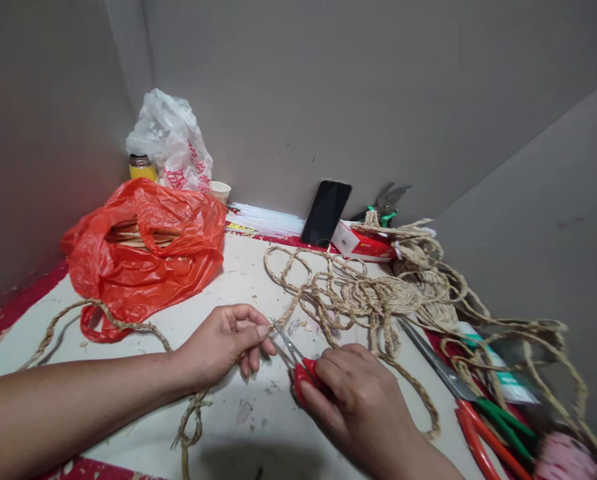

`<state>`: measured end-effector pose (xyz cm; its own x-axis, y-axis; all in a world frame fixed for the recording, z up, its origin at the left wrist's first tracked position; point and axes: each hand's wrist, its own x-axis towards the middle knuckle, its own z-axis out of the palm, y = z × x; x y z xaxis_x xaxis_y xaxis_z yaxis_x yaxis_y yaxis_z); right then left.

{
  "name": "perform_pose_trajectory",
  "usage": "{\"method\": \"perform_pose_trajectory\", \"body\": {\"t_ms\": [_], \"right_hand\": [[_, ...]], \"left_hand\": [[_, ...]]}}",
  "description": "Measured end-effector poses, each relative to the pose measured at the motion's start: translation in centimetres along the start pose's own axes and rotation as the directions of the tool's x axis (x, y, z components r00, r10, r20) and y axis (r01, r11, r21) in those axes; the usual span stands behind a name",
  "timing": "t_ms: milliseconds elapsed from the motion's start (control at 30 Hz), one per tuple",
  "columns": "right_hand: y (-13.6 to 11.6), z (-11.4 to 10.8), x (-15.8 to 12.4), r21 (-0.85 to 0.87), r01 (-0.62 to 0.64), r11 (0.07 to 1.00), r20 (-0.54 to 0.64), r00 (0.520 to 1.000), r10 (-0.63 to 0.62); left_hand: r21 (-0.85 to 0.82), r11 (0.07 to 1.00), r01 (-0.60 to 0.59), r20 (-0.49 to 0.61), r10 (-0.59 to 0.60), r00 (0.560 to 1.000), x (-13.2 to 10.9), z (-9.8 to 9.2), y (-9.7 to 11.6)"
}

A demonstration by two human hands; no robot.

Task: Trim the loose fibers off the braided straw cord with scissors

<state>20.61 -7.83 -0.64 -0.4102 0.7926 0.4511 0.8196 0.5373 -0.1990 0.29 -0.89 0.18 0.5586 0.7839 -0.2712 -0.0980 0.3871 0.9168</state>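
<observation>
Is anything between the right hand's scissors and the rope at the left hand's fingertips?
Nothing visible stands in the way: the scissors in the right hand reach right up to the rope, close beside the left hand.

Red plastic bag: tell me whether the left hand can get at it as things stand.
Probably yes: nothing seems to block the left hand from the red plastic bag just beyond it, though that hand looks busy pinching rope.

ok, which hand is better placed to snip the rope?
Right, most likely: the right hand holds the red-handled scissors, blades apart near the left fingertips. The left hand pinches the rope, so it seems better suited to steadying.
</observation>
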Motion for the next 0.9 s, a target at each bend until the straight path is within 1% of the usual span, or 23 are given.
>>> {"method": "perform_pose_trajectory", "body": {"t_ms": [167, 300, 500, 700, 900], "right_hand": [[0.13, 0.04, 0.02, -0.008, 0.004, 1.000, -0.004, 1.000, -0.004], [0.16, -0.02, 0.06, 0.007, -0.004, 1.000, 0.005, 1.000, 0.004], [0.00, -0.05, 0.26, -0.026, -0.070, 0.997, 0.020, 0.997, 0.070], [-0.22, -0.17, 0.33, -0.074, -0.087, 0.993, 0.005, 0.996, 0.088], [-0.62, -0.17, 0.28, -0.119, -0.107, 0.987, -0.014, 0.994, 0.106]], "left_hand": [[0.031, 0.999, 0.019, 0.007, -0.020, 1.000, -0.14, 0.25, 0.47], [-0.025, 1.000, 0.010, 0.021, -0.009, 1.000, 0.00, 0.11, 0.48], [-0.121, 0.992, 0.018, 0.077, -0.008, 0.997, 0.05, -0.21, 0.44], [-0.148, 0.988, 0.045, 0.110, -0.028, 0.994, 0.04, -0.13, 0.16], [-0.145, 0.988, 0.046, 0.107, -0.031, 0.994, -0.09, 0.15, -0.02]]}}
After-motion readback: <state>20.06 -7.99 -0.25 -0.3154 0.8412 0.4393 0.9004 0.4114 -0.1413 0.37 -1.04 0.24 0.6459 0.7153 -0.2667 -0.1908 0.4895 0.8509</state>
